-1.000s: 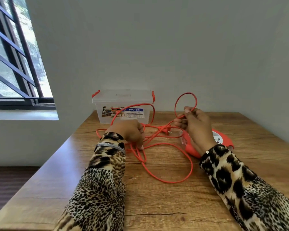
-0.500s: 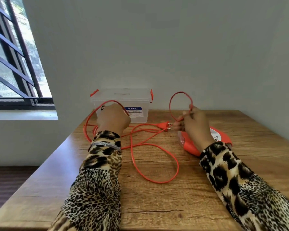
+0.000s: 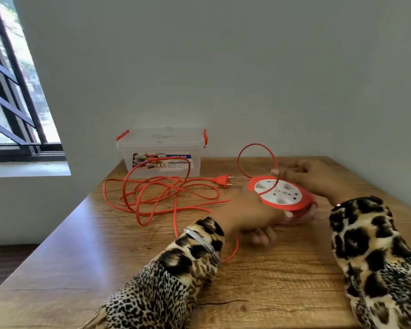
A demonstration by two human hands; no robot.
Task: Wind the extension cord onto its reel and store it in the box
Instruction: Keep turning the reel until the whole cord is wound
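The left hand (image 3: 252, 214) cups the round red reel (image 3: 281, 194) from below, fingers curled under its rim. The right hand (image 3: 301, 176) pinches a loop of orange cord (image 3: 157, 193), the rest lying tangled on the wooden bench (image 3: 81, 245). The lidded clear plastic box (image 3: 161, 150) stands behind.

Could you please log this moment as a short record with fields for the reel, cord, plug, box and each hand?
reel: orange with white socket face, tilted, on the wooden table
cord: orange cord, mostly unwound, loose tangle left of the reel
plug: two-pin plug lying free on the table
box: clear storage box, lid on, at the wall
left hand: left hand at the reel's near edge, blurred
right hand: right hand pinching a raised cord loop over the reel
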